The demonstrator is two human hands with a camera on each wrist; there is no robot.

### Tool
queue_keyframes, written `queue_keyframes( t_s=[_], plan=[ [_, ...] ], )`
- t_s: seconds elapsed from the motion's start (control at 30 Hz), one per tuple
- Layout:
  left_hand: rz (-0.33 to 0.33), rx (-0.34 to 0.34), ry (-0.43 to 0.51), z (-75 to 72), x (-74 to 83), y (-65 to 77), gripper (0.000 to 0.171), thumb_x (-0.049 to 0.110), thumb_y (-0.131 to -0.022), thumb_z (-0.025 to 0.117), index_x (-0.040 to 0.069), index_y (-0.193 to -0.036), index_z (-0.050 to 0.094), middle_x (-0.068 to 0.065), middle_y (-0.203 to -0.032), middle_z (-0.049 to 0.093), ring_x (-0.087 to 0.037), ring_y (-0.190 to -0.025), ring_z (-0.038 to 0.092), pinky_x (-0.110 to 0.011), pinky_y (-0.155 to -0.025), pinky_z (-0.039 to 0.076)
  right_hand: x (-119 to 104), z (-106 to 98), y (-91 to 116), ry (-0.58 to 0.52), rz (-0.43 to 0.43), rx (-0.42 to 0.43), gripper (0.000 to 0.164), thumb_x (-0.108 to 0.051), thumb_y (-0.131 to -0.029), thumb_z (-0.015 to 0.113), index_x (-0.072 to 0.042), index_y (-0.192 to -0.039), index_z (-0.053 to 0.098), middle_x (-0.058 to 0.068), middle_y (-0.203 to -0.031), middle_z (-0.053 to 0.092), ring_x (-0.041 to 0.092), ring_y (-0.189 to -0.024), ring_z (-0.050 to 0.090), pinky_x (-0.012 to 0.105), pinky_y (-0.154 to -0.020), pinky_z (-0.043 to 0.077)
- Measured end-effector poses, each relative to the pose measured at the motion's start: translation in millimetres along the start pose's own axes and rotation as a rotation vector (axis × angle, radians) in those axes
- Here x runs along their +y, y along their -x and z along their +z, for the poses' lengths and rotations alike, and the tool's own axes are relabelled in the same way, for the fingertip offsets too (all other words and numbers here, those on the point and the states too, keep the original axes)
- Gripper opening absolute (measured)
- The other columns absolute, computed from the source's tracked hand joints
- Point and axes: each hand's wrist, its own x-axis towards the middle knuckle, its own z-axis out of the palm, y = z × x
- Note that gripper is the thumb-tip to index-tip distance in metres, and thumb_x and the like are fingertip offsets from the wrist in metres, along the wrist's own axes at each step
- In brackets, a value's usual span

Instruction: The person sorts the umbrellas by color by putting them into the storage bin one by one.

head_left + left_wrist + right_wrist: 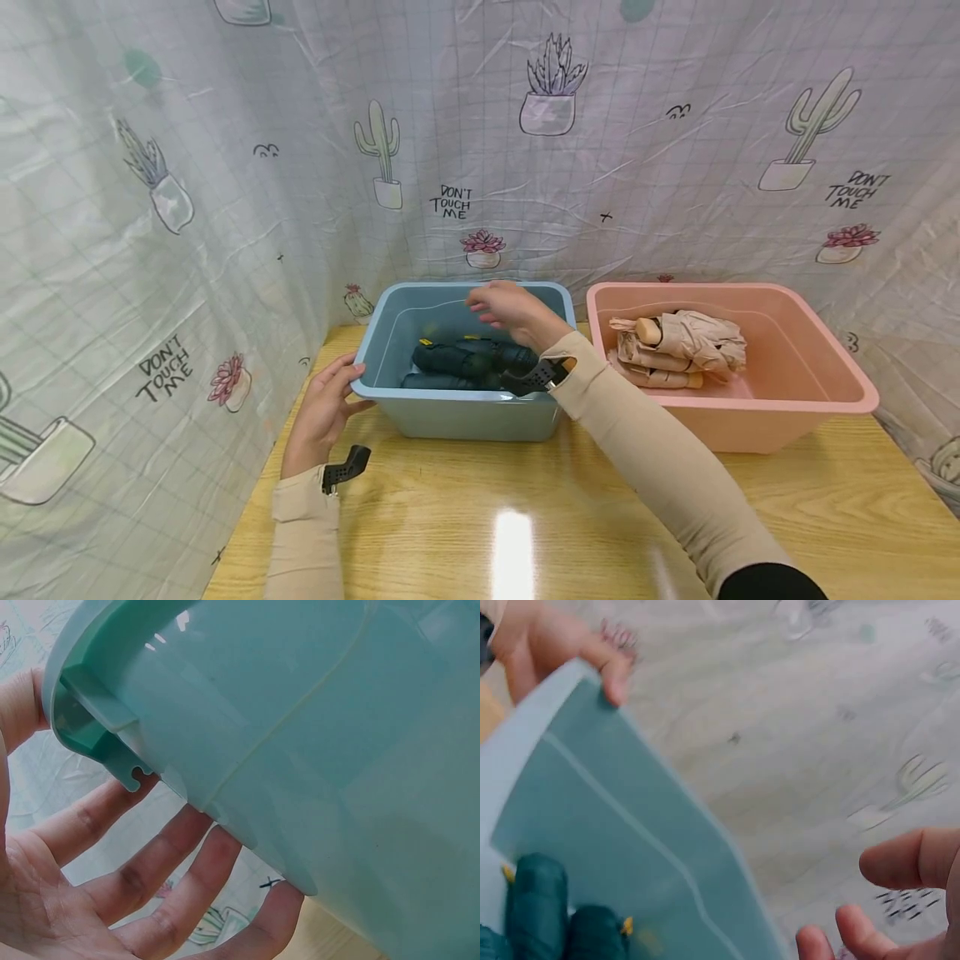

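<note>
My left hand (322,410) holds the blue bin (465,417) at its front left corner. In the left wrist view, the thumb (22,709) lies over the rim and the fingers (161,862) touch the bin's outer side. Above the bin's right half hovers my right hand (517,310), its fingers loosely bent and nothing in them. Inside the blue bin lie several dark green folded umbrellas (446,360) with small yellow tags, partly covered by the right wrist and its strap. The right wrist view shows these umbrellas (536,907) at its lower left.
A pink bin (810,406) stands close to the right of the blue one, with several beige folded umbrellas (701,337) piled in its left half. Both stand on a wooden table (435,508). A printed curtain (465,150) hangs behind and at the sides.
</note>
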Motion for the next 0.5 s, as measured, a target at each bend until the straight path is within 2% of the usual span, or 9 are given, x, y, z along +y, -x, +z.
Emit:
queue_keyframes(
  t_s=[0.17, 0.27, 0.4, 0.5],
  plan=[
    [-0.004, -0.004, -0.017, 0.0, 0.4, 1.3, 0.043, 0.026, -0.105, 0.059, 0.004, -0.142, 0.054, 0.010, -0.112, 0.071, -0.010, -0.104, 0.068, -0.041, -0.085, 0.057, -1.1, -6.9, 21.8, -0.109, -0.107, 0.004, 0.037, -0.019, -0.108, 0.050, -0.001, -0.139, 0.051, 0.016, -0.148, 0.048, 0.032, -0.128, 0.052, 0.048, -0.117, 0.038],
    [0.003, -0.008, -0.046, -0.1, 0.8, 2.0, 0.047, 0.029, -0.105, 0.058, 0.002, -0.144, 0.052, 0.009, -0.119, 0.067, -0.010, -0.107, 0.067, -0.039, -0.085, 0.057, 3.4, -12.6, 37.4, -0.134, -0.186, -0.012, 0.025, -0.017, -0.109, 0.047, -0.002, -0.127, 0.054, 0.014, -0.132, 0.055, 0.028, -0.116, 0.057, 0.050, -0.115, 0.041],
    [0.008, -0.012, -0.107, -0.2, 2.0, 2.1, 0.053, 0.034, -0.106, 0.057, 0.002, -0.147, 0.049, 0.004, -0.130, 0.058, -0.008, -0.110, 0.065, -0.034, -0.086, 0.058, 14.2, -22.0, 58.6, -0.117, -0.274, -0.038, 0.014, -0.017, -0.108, 0.048, -0.007, -0.115, 0.055, 0.007, -0.108, 0.059, 0.024, -0.100, 0.062, 0.046, -0.104, 0.050],
    [0.006, 0.005, -0.163, 0.6, 4.6, 3.3, 0.055, 0.039, -0.106, 0.056, 0.004, -0.149, 0.048, 0.000, -0.134, 0.055, -0.008, -0.110, 0.063, -0.030, -0.085, 0.059, 23.9, -30.0, 72.3, -0.071, -0.323, -0.011, 0.011, -0.016, -0.106, 0.052, -0.008, -0.113, 0.056, 0.006, -0.103, 0.060, 0.022, -0.096, 0.063, 0.041, -0.099, 0.053]
  ],
)
